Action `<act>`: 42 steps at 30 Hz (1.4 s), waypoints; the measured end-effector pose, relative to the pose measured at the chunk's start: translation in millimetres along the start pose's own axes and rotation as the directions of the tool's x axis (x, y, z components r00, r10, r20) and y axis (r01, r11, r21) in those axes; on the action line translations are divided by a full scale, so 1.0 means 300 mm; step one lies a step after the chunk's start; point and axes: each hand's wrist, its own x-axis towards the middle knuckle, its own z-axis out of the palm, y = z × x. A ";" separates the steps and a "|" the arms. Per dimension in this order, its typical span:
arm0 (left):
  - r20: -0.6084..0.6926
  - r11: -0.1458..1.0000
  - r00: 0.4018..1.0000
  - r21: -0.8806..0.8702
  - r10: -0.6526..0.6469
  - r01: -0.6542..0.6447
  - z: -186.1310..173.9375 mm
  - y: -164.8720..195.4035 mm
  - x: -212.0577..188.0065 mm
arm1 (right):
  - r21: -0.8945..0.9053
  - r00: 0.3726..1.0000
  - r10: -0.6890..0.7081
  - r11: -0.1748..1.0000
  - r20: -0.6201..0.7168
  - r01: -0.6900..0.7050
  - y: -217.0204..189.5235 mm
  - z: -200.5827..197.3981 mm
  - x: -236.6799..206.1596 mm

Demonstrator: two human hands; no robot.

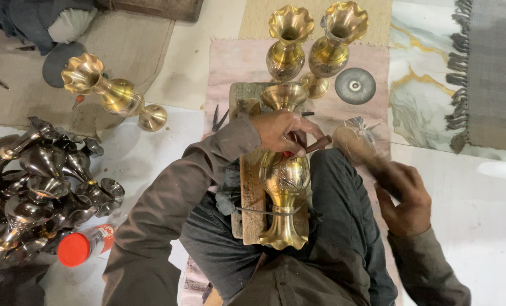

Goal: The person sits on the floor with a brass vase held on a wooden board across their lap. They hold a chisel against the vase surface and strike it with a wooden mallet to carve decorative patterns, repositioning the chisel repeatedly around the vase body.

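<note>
While the person sits on the floor point(491, 226) with legs stretched out, a brass vase point(285, 187) lies across the lap on a wooden board point(251, 192), mouth pointing away and flared foot toward the body, with a dark strap or wire drawn over its narrow stem near the foot. The left hand point(284, 133) rests on the vase's shoulder just below the mouth, fingers closed around a small tool point(316, 144) with a brown handle and a touch of red under the fingertips, its working end pressed to the metal. The right hand point(403, 198) is off to the side, apart from the vase, and seems to grip the handle of a blurred object point(358, 141); the blur keeps me from telling exactly what it is or how tightly it is gripped. The vase looks heavy for its size, rigid, and slick with polish, so I judge it would roll on its round belly if not pinned; the slim stem and the neck under the rim look like the surest places to grip, while the thin scalloped lip seems the part most likely to dent. Two more brass vases point(309, 45) stand upright beyond the board, another point(111, 93) lies on its side to the left, and a heap of dark unpolished vases point(37, 187) sits beside a red-capped bottle point(86, 245).
</note>
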 end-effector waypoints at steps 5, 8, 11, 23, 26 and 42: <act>-0.051 0.998 0.998 0.068 0.021 -0.017 0.003 0.000 -0.021 | 0.039 0.999 0.028 0.999 -0.032 -0.027 -0.026 -0.010 0.018; -0.106 0.995 0.994 0.095 0.036 -0.026 0.016 -0.008 -0.033 | 0.012 1.000 -0.001 1.000 -0.020 0.001 -0.032 -0.017 0.031; -0.151 0.980 0.973 0.126 0.173 -0.154 0.010 -0.015 -0.040 | 0.225 0.982 0.188 0.956 0.023 -0.188 -0.029 -0.015 0.051; -0.252 0.996 0.968 0.088 -0.006 0.029 0.039 0.004 -0.077 | -0.008 0.995 -0.096 0.995 -0.020 0.096 -0.044 -0.029 0.107; -0.295 0.985 0.953 0.170 0.064 -0.013 0.047 0.011 -0.086 | -0.023 0.994 -0.102 0.994 0.037 0.103 -0.040 -0.036 0.117; -0.705 0.981 0.700 -0.190 -0.117 -0.027 0.123 -0.032 -0.189 | -0.216 0.966 -0.129 0.960 0.225 0.178 -0.038 -0.008 0.130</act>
